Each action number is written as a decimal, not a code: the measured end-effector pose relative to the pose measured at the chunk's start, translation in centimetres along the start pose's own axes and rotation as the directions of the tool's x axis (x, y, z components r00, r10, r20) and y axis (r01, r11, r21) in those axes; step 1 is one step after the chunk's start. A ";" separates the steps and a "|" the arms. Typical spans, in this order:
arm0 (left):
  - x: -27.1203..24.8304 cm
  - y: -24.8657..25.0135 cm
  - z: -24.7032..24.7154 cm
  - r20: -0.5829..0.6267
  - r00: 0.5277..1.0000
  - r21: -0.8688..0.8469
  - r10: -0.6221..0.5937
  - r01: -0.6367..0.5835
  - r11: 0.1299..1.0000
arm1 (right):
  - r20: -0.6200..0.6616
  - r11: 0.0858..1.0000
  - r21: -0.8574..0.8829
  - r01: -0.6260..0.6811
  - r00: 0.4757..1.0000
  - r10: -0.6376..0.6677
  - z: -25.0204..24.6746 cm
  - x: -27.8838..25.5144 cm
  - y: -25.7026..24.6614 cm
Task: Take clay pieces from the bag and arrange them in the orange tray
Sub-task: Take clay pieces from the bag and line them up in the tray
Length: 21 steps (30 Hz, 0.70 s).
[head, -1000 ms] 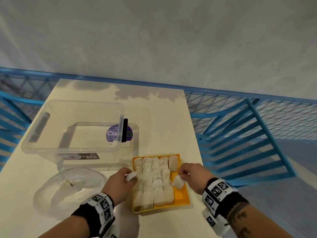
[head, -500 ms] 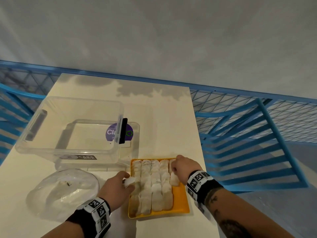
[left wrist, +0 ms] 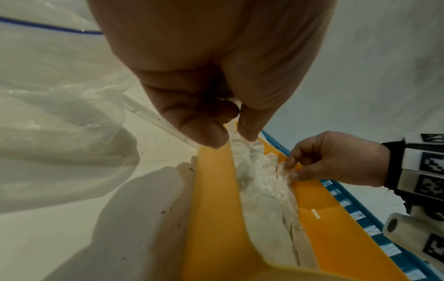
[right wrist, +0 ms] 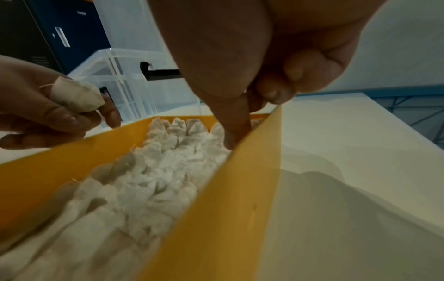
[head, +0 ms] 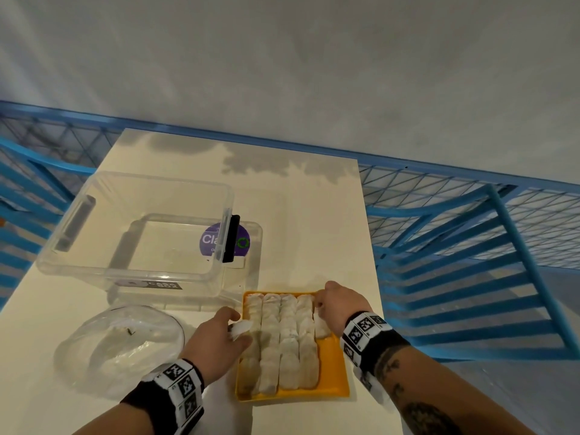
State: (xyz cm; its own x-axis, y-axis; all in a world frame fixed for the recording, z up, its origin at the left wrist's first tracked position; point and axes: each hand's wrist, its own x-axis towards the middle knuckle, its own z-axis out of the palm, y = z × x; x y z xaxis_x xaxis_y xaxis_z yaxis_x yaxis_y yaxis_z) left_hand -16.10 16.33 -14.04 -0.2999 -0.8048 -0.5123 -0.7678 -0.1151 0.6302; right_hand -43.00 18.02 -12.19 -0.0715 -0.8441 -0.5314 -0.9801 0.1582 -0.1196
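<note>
The orange tray (head: 333,383) lies at the table's near edge, with rows of white clay pieces (head: 279,340) filling its left and middle. My left hand (head: 236,322) hovers at the tray's left rim and holds a white clay piece (head: 244,326), seen clearly in the right wrist view (right wrist: 77,98). My right hand (head: 318,304) reaches into the tray's far right corner, and its thumb and finger pinch a clay piece (left wrist: 283,171) standing in the right-hand column. The clear plastic bag (head: 119,346) lies crumpled left of the tray.
A clear plastic storage box (head: 141,227) with a black latch stands behind the bag and tray, resting partly on its lid. The table's right edge (head: 368,246) runs close beside the tray. Blue metal railings (head: 470,262) stand beyond it.
My right hand carried its clay piece from the tray's right middle up to the far right corner and lowered it there. My left hand stayed at the left rim with its piece.
</note>
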 end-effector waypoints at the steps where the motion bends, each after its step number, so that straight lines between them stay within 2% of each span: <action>1: 0.0 0.2 0.0 -0.013 1.000 -0.031 0.018 -0.018 0.999 | -0.015 1.000 0.027 -0.003 1.000 0.004 -0.3 -0.3 -0.3; 3: -0.2 0.9 -0.1 -0.005 0.998 -0.143 0.055 -0.055 0.988 | -0.095 0.994 0.107 0.028 0.995 -0.018 -0.8 -1.2 -1.1; 5: -0.3 1.8 -0.2 0.035 0.996 -0.246 0.081 -0.070 0.967 | -0.184 0.952 0.269 0.146 0.978 -0.098 -1.3 -2.4 -2.4; 8: -0.7 3.3 -0.6 0.147 0.978 -0.334 0.147 -0.091 0.938 | -0.249 0.781 0.526 0.336 0.939 -0.236 -1.7 -4.6 -5.3; 11: -1.5 4.7 -0.8 0.242 0.939 -0.329 0.245 -0.158 0.931 | -0.328 0.706 0.566 0.426 0.902 -0.281 -1.2 -5.8 -7.1; 13: -2.0 4.8 -0.9 0.241 0.932 -0.317 0.271 -0.188 0.930 | -0.348 0.704 0.591 0.395 0.911 -0.220 -0.9 -6.3 -7.4; 17: -2.3 3.1 -0.7 0.198 0.907 -0.216 0.371 -0.329 0.919 | -0.293 0.734 0.628 0.258 0.952 -0.084 0.1 -7.6 -6.7; 21: -2.6 2.4 0.0 0.226 0.892 -0.091 0.392 -0.381 0.920 | -0.266 0.778 0.590 0.216 0.962 -0.066 1.4 -9.3 -6.6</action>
State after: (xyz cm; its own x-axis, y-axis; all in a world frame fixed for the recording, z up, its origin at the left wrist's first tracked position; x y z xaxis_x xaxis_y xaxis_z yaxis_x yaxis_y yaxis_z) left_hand -17.18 18.12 -11.18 -0.6963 -0.6313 -0.3414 -0.5403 0.1479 0.8284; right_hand -35.59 25.57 -7.67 -0.0535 -0.9584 -0.2803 -0.6684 0.2429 -0.7030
